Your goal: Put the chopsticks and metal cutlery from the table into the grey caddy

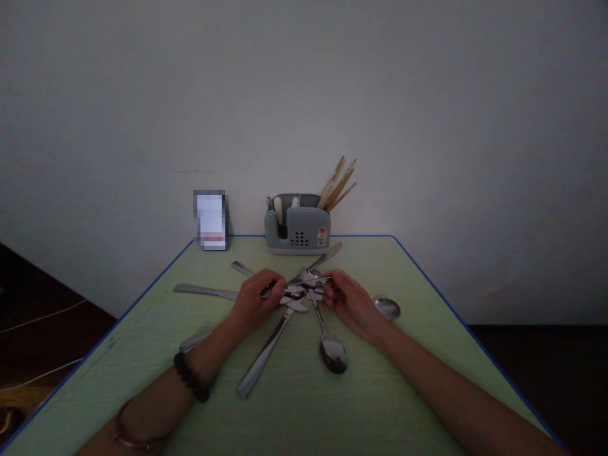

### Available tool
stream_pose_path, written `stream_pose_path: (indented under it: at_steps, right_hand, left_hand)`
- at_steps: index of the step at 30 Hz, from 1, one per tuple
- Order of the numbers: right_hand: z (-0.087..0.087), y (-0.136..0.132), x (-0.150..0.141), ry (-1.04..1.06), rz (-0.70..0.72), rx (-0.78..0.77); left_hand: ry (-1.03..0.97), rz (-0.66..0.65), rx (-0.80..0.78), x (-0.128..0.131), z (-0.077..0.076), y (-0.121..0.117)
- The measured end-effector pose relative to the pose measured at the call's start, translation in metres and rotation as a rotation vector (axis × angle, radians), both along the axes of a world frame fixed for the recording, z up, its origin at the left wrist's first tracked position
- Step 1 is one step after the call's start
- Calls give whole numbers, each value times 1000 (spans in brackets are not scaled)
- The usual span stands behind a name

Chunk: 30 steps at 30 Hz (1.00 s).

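Right hand (349, 302) pinches thin handle (317, 279); left hand (256, 296) apart, grip unclear. Bump could scatter overlapping cutlery (266, 354).

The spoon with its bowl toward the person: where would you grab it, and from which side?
I'd pinch the spoon by its slim handle, just past the bowl, coming from above on the near side. That stretch looks narrow and uncovered, while the handle's far end runs into crowded cutlery between the left hand and right hand.
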State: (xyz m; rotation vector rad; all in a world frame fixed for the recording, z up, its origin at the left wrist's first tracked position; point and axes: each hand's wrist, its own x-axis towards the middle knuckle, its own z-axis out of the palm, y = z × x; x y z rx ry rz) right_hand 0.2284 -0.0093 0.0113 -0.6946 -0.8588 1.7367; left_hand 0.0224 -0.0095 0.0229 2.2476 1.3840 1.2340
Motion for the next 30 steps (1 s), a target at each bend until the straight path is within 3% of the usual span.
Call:
stream_pose_path:
  at_steps: [6,10,16,22,26,30]
  right_hand:
    - [2,-3,-4,-124,-117,96]
    - [19,-5,-4,-260,-233,216]
    - [73,1,-9,-567,-462,585]
    - [144,36,-31,-823,-611,963]
    - [175,70,-47,-1130,-570,1100]
    - [185,100,-61,-1397,-450,1147]
  left_hand:
    - [-53,-10,-80,-1,2,0]
    - [-97,-52,-114,-2,0,1]
    - [-162,-16,-72,1,-8,3]
    - [-28,-54,-1,3,-11,5]
    - [-33,-65,34,2,-13,6]
    - [-14,-73,33,1,-14,6]
